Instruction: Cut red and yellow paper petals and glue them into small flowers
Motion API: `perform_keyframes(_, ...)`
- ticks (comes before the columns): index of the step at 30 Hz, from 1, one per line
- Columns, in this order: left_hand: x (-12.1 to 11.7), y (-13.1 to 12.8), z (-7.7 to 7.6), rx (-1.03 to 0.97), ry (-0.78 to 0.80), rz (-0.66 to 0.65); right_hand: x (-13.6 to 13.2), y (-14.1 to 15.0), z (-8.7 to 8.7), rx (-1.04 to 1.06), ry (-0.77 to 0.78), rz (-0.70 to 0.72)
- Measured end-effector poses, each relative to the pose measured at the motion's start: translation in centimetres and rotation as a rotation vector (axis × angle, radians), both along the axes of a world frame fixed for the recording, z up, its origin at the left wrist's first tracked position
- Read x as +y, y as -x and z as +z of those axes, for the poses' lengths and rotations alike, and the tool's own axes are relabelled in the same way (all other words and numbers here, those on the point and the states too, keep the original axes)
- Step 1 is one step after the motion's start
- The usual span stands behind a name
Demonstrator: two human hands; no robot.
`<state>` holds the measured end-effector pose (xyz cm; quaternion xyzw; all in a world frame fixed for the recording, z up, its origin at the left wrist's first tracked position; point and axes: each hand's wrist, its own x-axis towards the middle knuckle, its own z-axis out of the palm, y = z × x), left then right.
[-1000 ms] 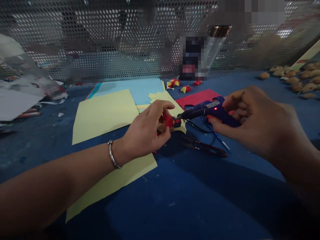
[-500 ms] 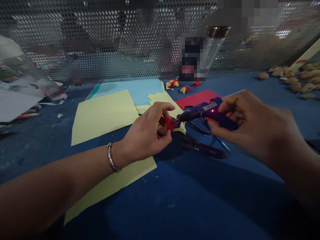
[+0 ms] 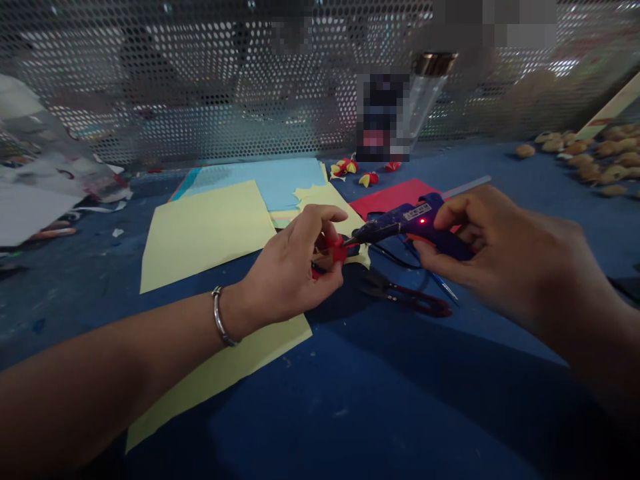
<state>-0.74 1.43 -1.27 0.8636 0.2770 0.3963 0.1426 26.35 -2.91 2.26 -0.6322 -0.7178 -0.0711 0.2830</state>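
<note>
My left hand, with a silver bangle at the wrist, pinches a small red piece between thumb and fingers; its exact kind is partly hidden by them. My right hand is wrapped round a dark blue hot glue gun with a red light lit on its side. The gun's metal nozzle points left and meets the red piece, or nearly so. Below the gun, thread snips with a dark red handle lie on the blue table, and a blue pen lies beside them.
Yellow sheets, light blue paper and red paper lie behind and around my hands. Small red and yellow pieces sit farther back. Walnut-like brown shells are at the right. A perforated metal panel closes off the back.
Almost nothing differs. The whole view has shifted very slightly, and both hands keep their hold, with the glue gun's nozzle still at the red piece.
</note>
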Motion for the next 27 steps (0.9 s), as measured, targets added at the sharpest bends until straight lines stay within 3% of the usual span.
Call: perform_keyframes(27, 0.01, 0.02, 0.18, 0.007, 0.011, 0.026, -0.21, -0.61, -0.29, -0.107, -0.086, 0.174)
